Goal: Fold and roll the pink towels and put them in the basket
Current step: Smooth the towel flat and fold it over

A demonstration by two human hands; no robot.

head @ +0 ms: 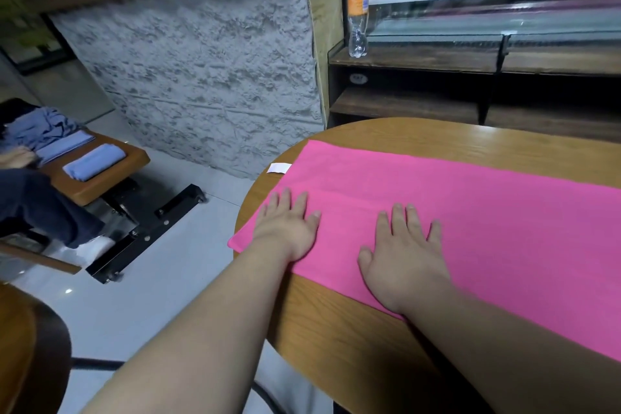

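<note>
A person's left hand [285, 228] and right hand [405, 259] press flat, fingers straight and gripping nothing, on a pink towel [487, 218] folded into a long strip across a round wooden table [336, 339]. The towel's left end overhangs the table edge, so an uneven push could drag it off or skew the fold. No basket is in view.
</note>
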